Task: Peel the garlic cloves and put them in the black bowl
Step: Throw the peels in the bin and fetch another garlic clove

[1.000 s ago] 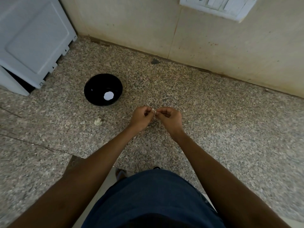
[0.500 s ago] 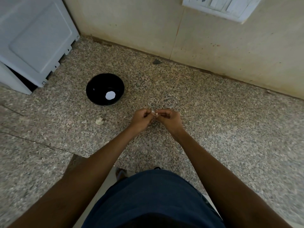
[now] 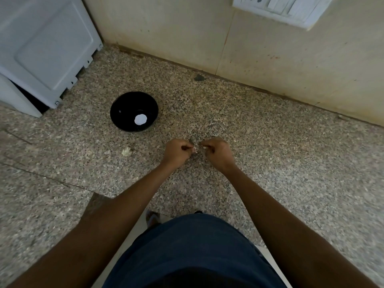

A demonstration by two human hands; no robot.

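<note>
Your hands work a garlic clove over the counter.
Your left hand point(image 3: 176, 151) pinches a small pale garlic clove point(image 3: 195, 150); your right hand point(image 3: 218, 151) pinches a pale scrap; the black bowl point(image 3: 124, 104) sits apart.

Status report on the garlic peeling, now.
Left hand pinches the garlic clove; right hand pinches a bit of skin. Black bowl sits apart, at the left. Nothing between.

A home kitchen is showing here; a speckled granite table point(image 3: 270, 142) is meeting a cream tiled wall point(image 3: 166, 28); a white switch-and-socket plate point(image 3: 278, 9) is sitting on that wall; a white appliance point(image 3: 41, 44) is standing at the left corner.
</note>
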